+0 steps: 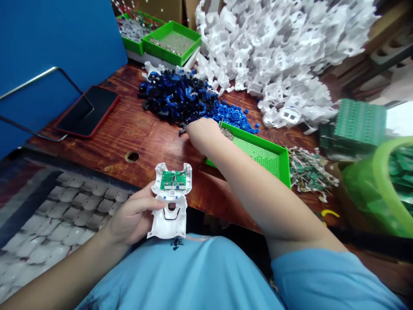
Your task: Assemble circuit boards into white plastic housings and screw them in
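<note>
My left hand point(138, 214) grips a white plastic housing point(167, 224) by its left edge, just in front of my blue shirt. A green circuit board point(173, 180) sits in the housing's upper part, and small blue pieces show at its middle. My right hand point(203, 132) reaches to the near edge of a pile of black and blue parts point(176, 97). Its fingers are bent down and closed at a small black part point(182, 128); the fingertips are mostly hidden. Beside that hand lie small blue rings point(230, 115) and a green tray point(264, 157) with small metal pieces.
White plastic shells point(274, 47) are heaped at the back. Green trays point(172, 43) stand back left, near a phone point(87, 111) and a metal wire frame point(32, 82). Wired boards point(311, 168), a board stack point(359, 122) and a green bucket point(364, 185) are on the right.
</note>
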